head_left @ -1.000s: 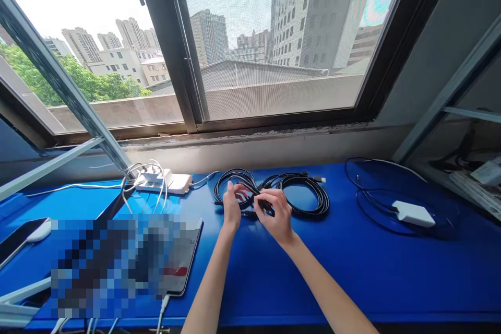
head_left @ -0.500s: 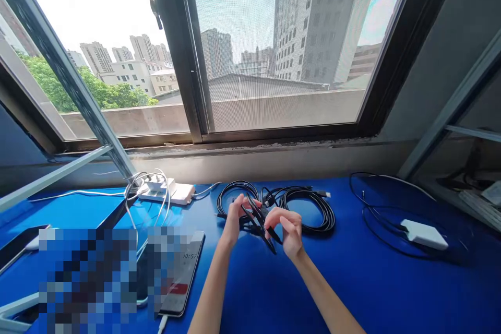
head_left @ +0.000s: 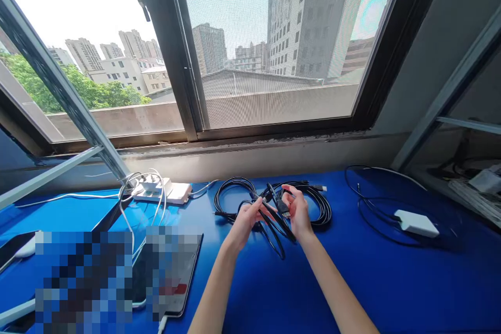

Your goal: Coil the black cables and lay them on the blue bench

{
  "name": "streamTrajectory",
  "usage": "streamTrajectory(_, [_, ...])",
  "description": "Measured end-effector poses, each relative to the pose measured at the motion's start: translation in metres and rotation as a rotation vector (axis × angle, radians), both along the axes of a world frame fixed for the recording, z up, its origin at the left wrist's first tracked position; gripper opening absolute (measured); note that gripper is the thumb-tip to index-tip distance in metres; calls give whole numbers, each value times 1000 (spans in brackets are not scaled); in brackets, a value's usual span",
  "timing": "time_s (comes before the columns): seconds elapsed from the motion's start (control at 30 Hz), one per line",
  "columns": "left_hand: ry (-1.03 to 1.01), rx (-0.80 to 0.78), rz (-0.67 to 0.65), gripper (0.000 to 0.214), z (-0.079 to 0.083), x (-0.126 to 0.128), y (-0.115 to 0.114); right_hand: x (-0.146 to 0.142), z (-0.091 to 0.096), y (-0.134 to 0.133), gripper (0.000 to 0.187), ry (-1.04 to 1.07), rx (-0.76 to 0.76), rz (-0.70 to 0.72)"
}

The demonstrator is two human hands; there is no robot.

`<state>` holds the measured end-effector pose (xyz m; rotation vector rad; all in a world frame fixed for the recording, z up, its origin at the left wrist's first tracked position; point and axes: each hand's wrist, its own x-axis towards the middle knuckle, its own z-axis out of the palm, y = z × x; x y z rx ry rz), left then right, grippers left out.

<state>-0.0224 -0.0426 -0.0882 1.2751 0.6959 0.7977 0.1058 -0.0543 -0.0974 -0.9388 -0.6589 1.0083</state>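
I see the left hand [head_left: 243, 223] with its grip holding black cable [head_left: 288, 233], the right hand [head_left: 300, 215] gripping it beside a plug [head_left: 283, 209], over the bench [head_left: 266, 292].

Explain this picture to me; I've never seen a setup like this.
There is no machine here: these are a person's bare hands, seen by a camera worn on the head, looking forward and down. The left hand holds looped black cable; the right hand is at its plug end, its exact grip hard to see. On the blue table, black coils lie behind the hands. A white power strip and a phone-like device sit left, a white box right.
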Motion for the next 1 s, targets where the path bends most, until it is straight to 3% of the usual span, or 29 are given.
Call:
streamTrajectory(0.1, [49,75,-145,57,-3,4,-6,4,7,-2,41,36,-74,153])
streamTrajectory(0.2, [70,116,-378,57,-2,6,-13,7,13,-6,42,40,-125,265])
streamTrajectory(0.3, [80,91,-617,57,0,7,-19,8,16,-10,40,12,-156,320])
streamTrajectory(0.4, [125,63,-738,59,1,8,-21,10,17,-11,39,-39,-169,318])
streamTrajectory(0.53, [210,39,-768,58,1,8,-20,13,14,-10,44,-128,-179,270])
streamTrajectory(0.63, [111,35,-811,52,-1,9,-19,13,9,-7,49,-210,-185,243])
streamTrajectory(0.83, [37,-52,-560,46,-12,10,-14,8,-9,1,45,-383,-189,171])
streamTrajectory(1.0, [78,-42,-508,48,-8,4,-11,9,-20,5,39,-490,-281,114])
